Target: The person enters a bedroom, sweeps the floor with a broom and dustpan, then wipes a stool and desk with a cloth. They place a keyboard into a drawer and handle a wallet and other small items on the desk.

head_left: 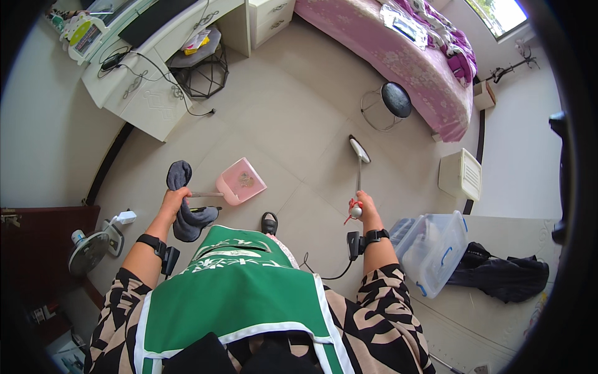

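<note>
My left hand (172, 204) is closed around the thin handle of a pink dustpan (232, 195), whose pan is down by the floor with a little debris in it. A dark grey soft thing (194, 223), with lobes above and below that hand, is also at its grip; its kind is unclear. On the other side, my right hand (367, 209) wraps the top of a long-handled broom (359, 151). A red ribbon (352, 210) is tied near the handle's end. The broom's white and dark head is on the tiles, well apart from the dustpan.
A black round stool (395, 100) stands before the pink-covered bed (374, 43). At left are a white desk (146, 115), a dangling cable and a grey stool (205, 50). A cream bin (460, 174) and clear plastic boxes (436, 255) stand right; a fan (90, 254) is left.
</note>
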